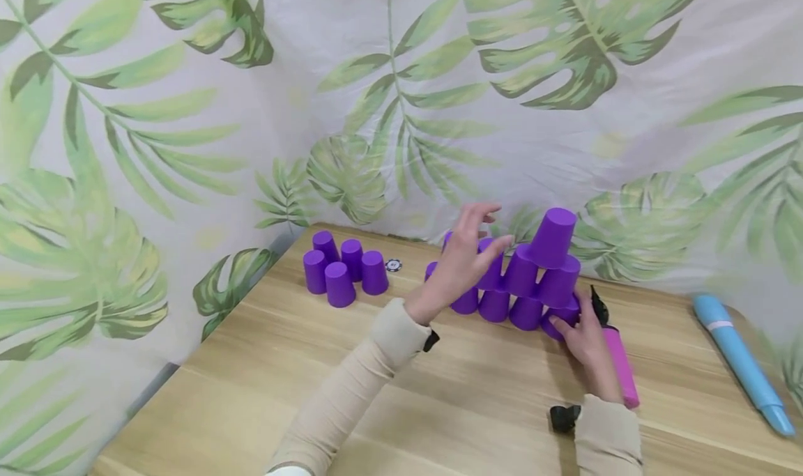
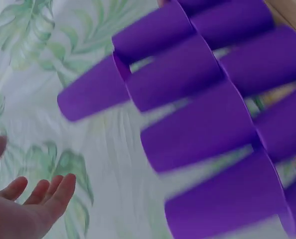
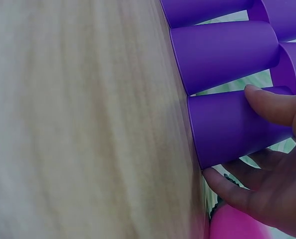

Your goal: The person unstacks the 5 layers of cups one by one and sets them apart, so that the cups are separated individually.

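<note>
Upside-down purple cups stand stacked in a stepped wall on the wooden table. A single top cup [image 1: 553,238] rests on the second row at the right end; in the left wrist view this top cup [image 2: 94,89] juts out past its row. My right hand [image 1: 590,340] grips the bottom-right cup [image 3: 237,130], thumb on one side and fingers on the other. My left hand [image 1: 458,267] holds nothing, its fingers spread in front of the second row's left part and hiding some cups. In the left wrist view the left hand [image 2: 33,209] is apart from the cups.
Several loose purple cups [image 1: 340,286] stand upside down at the left, beside a black-and-white chip [image 1: 393,265]. A pink cylinder [image 1: 620,368] with a black strap lies by my right hand. Farther right lies a light-blue marker-shaped object [image 1: 743,361]. Leaf-patterned cloth [image 1: 426,148] hangs behind the table.
</note>
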A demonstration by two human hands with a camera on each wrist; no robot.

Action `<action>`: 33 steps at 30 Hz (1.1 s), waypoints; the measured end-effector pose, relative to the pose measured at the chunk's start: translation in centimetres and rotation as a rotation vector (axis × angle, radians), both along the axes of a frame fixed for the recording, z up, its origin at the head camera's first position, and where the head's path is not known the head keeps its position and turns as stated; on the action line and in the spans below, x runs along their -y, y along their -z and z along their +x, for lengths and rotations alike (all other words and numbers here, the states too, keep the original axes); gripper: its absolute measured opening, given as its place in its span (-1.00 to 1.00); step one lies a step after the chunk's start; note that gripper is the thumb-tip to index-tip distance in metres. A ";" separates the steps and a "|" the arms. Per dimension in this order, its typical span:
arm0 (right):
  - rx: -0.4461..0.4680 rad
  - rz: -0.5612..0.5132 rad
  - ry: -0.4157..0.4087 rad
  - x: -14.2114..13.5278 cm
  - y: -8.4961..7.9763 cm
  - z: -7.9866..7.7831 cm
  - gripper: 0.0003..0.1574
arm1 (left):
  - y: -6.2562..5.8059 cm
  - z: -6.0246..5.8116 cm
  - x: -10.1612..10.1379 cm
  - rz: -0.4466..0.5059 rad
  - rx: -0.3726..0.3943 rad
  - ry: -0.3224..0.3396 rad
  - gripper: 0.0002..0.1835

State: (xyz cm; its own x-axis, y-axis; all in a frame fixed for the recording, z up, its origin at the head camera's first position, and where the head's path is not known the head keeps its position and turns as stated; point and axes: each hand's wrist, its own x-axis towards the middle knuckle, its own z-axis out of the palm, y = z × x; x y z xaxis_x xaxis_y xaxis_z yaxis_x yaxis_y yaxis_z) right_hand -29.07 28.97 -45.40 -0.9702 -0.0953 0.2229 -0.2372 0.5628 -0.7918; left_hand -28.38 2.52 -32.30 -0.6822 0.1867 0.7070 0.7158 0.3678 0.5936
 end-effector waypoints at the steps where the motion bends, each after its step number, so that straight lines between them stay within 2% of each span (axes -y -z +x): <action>1: -0.005 -0.005 0.001 0.0 0.1 -0.1 -0.09 | -0.3 -0.2 -1.1 -0.014 0.048 0.027 -0.40; 3: -0.008 -0.020 -0.002 0.0 0.2 -0.2 -0.11 | -0.7 -0.9 -3.2 -0.060 0.129 0.051 -0.24; 6: -0.005 -0.046 -0.020 0.6 0.7 -0.3 -0.12 | -0.7 -1.7 -5.0 -0.121 0.219 0.034 -0.11; 11: 0.007 -0.062 -0.028 1.0 1.1 -0.5 -0.11 | -0.6 -2.8 -6.6 -0.159 0.274 -0.028 -0.16; 15: -0.002 -0.044 -0.001 0.4 1.1 -0.7 -0.10 | -0.9 -3.2 -7.6 -0.168 0.239 -0.059 -0.27; 18: -0.008 -0.036 0.014 -0.3 0.6 -0.7 -0.11 | -1.3 -3.2 -8.3 -0.203 0.206 -0.077 -0.27; 24: 0.019 -0.035 0.012 -0.7 -0.2 -0.9 -0.12 | -1.9 -3.4 -9.1 -0.282 0.269 -0.054 -0.26; 28: 0.028 -0.022 0.015 -0.8 -0.5 -0.8 -0.12 | -2.0 -3.8 -9.5 -0.282 0.256 -0.072 -0.36; 31: 0.027 -0.036 0.003 -0.7 -0.4 -0.7 -0.12 | -2.2 -2.9 -8.6 -0.236 0.184 -0.091 -0.40; 33: 0.021 -0.040 0.000 -0.7 -0.2 -0.6 -0.12 | -2.4 -1.6 -7.1 -0.168 0.104 -0.106 -0.41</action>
